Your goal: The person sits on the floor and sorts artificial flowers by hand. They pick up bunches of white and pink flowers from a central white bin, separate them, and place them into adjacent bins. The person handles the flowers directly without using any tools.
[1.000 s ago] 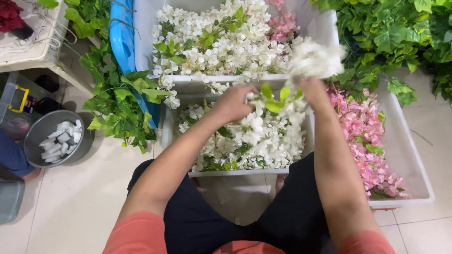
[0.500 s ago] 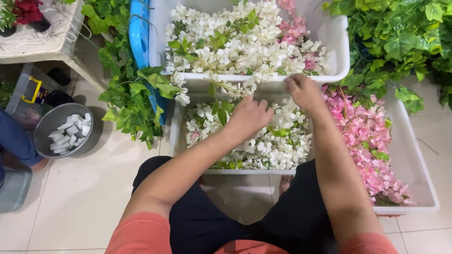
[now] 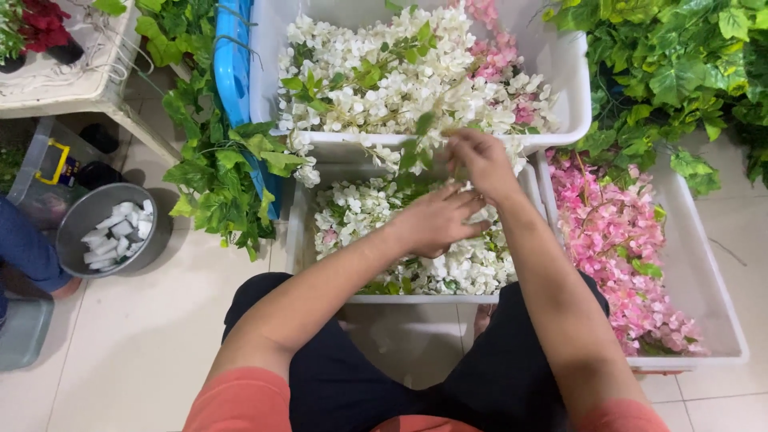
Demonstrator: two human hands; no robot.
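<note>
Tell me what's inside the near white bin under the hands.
White flowers with green leaves fill the near bin. The left hand rests on them, the right hand above. The bin's bottom is covered.

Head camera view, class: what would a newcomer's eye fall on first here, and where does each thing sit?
First, the white flowers heaped in the far white tub and filling the near bin, where the left hand rests on the blossoms and the right hand reaches to the far tub's front rim. Next, the pink flowers in the bin at the right. Green leafy vines hang at the left, beside a grey bucket of small white pieces.
</note>
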